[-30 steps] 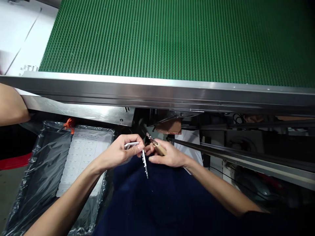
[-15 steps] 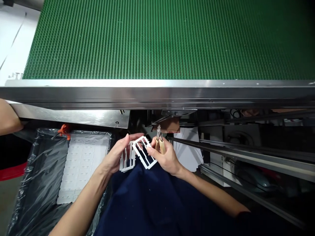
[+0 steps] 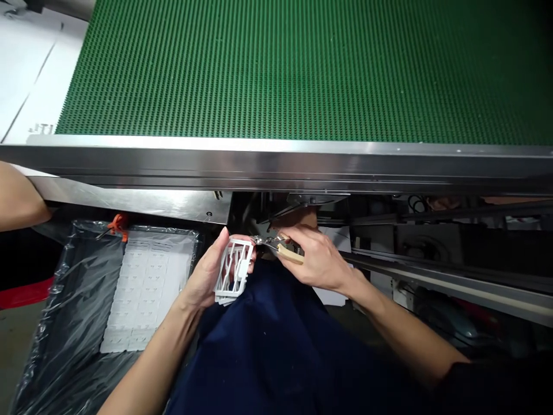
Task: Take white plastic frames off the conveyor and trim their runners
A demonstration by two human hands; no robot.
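Observation:
My left hand (image 3: pixel 206 271) is closed around a small stack of white plastic frames (image 3: pixel 235 270) with thin inner bars. The frames lie together, roughly upright, in front of my dark blue clothing. In my right hand (image 3: pixel 317 256) is a pair of nippers (image 3: pixel 290 253) with tan handles, gripped around the handles. Their metal jaws point left and reach the upper right edge of the frames. Whether the jaws touch the plastic I cannot tell.
A green ribbed conveyor belt (image 3: pixel 276 69) with a metal rail (image 3: pixel 276 164) runs across the top. On the left, a plastic-lined black tray (image 3: pixel 78 323) holds white parts (image 3: pixel 142 288) and has an orange clip (image 3: pixel 118 226). Another person's arm (image 3: pixel 21 199) shows at the left edge.
The frame that was in my right fingers is now with the others in my left hand. My right hand has turned the nippers from pointing up to pointing left at the frames.

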